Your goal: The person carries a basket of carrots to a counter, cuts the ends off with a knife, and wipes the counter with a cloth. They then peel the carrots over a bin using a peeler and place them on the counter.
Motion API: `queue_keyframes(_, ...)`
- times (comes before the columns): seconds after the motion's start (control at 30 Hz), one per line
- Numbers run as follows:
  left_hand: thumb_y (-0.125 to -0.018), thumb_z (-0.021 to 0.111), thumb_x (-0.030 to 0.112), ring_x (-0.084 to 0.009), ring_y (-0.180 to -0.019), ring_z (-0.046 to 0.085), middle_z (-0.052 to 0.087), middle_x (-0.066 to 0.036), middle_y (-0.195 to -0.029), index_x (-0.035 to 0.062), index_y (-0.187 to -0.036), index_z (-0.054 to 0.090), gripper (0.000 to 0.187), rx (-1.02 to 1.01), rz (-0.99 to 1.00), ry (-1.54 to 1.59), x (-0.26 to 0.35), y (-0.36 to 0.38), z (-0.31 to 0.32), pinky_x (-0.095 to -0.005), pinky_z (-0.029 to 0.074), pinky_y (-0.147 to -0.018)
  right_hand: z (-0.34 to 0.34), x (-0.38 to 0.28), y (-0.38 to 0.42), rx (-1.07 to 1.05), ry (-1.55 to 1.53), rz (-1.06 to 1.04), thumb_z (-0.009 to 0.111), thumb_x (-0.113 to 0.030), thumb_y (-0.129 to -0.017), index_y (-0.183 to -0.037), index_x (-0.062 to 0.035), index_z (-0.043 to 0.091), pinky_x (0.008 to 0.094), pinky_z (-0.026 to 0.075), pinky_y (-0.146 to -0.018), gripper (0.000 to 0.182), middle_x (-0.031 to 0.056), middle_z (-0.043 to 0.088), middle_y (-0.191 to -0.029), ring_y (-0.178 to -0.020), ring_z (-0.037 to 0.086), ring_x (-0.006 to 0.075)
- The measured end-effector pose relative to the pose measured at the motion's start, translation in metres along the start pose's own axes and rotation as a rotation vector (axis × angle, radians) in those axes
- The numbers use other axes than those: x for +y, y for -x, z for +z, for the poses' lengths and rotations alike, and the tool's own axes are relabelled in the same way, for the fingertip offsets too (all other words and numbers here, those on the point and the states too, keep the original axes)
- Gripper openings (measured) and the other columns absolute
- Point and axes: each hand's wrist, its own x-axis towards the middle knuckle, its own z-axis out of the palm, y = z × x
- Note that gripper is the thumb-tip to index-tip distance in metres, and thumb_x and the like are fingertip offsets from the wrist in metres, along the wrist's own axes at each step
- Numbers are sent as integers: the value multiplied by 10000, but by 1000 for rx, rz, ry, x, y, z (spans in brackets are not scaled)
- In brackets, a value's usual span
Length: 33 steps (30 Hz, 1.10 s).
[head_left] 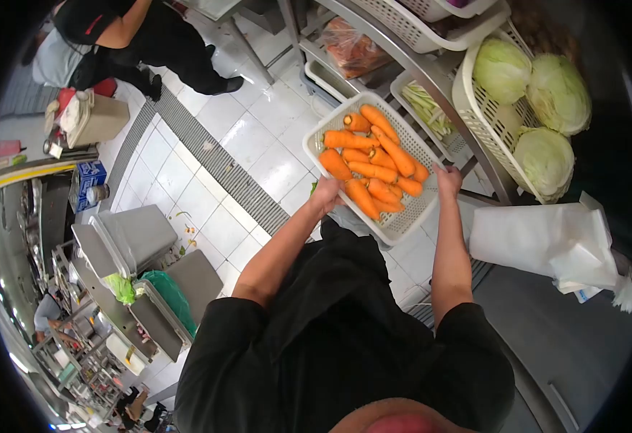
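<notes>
A white perforated basket (pixel 410 220) of peeled-looking orange carrots (pixel 375 172) is held out in front of my body, above the tiled floor. My left hand (pixel 327 193) grips its near left edge, the fingers partly hidden by the rim. On the right side, my right hand (pixel 448 180) is closed on the basket's rim. Just beyond the basket stands a metal shelf rack (pixel 431 76), with a tray of cut green stalks (pixel 426 108) on a lower level.
Cabbages (pixel 547 162) fill a white crate (pixel 475 108) at upper right. A white bag (pixel 540 234) lies below it. Two people (pixel 179 43) stand at upper left. Grey bins (pixel 139 231) are on the left; a drain grate (pixel 218 166) crosses the floor.
</notes>
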Motion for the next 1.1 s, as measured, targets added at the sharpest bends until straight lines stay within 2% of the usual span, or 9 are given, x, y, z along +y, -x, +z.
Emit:
queue_keyframes(0.07,-820,535,-52,-316,-880,702,625,-168,-1135,-32,-1337,424,529,-51,-103,-40,-24,2,-29,-478,648,-649,-10,-31,31,32,74,32,882,-469,-688,-927,18,708,393,529,-753,570,171,724,-876,-789,682,303)
queue_keyframes(0.2,-818,531,-38,-314,-891,696,631,-189,-1093,-83,-1317,444,508,31,-32,124,-31,93,-63,-468,647,-673,-23,-68,96,12,64,-192,889,-449,-688,-846,4,652,404,523,-699,536,154,713,-817,-724,670,275)
queue_keyframes(0.37,-797,541,-26,-291,-822,696,642,-176,-1075,-101,-1283,486,495,168,148,341,-60,208,-137,-426,637,-680,-11,-142,203,-85,-60,-392,881,-355,-714,-903,-11,656,448,526,-758,452,194,709,-873,-824,687,366)
queue_keyframes(0.43,-793,549,-14,-286,-806,696,652,-164,-1062,-76,-1266,526,477,255,166,188,-89,251,-191,-407,636,-678,4,-181,260,-178,-39,-589,864,-376,-731,-918,-12,657,460,520,-775,459,203,705,-912,-864,675,386)
queue_keyframes(0.5,-793,563,26,-265,-792,700,686,-143,-1084,-36,-1317,517,529,351,264,483,-103,313,-219,-338,565,-547,29,-210,311,-234,150,-852,805,-403,-796,-962,8,675,481,519,-811,462,228,702,-952,-907,664,409)
queue_keyframes(0.63,-812,562,21,-277,-799,707,683,-162,-1102,-52,-1294,526,489,592,246,627,-156,451,-274,-406,621,-629,61,-271,471,-475,272,-1190,745,-413,-855,-1024,9,690,490,516,-833,457,208,693,-984,-960,649,408)
queue_keyframes(0.73,-816,565,11,-281,-788,708,681,-162,-1078,-57,-1255,538,446,728,465,876,-211,534,-297,-407,620,-624,96,-306,600,-626,236,-1480,760,-359,-846,-987,-22,671,480,517,-797,376,177,677,-979,-940,648,390)
queue_keyframes(0.9,-822,571,0,-278,-779,709,662,-143,-994,-61,-1205,523,391,924,532,1226,-338,642,-305,-397,622,-617,121,-289,821,-917,164,-1883,772,-294,-832,-913,-35,636,468,518,-755,304,154,670,-940,-895,649,375)
queue_keyframes(1.1,-858,517,16,-313,-831,716,649,-203,-1071,-73,-1295,428,456,1206,904,1458,-426,718,-269,-438,636,-730,103,-243,1049,-1275,116,-2234,761,-294,-843,-973,-32,659,478,515,-778,310,178,668,-965,-923,641,397)
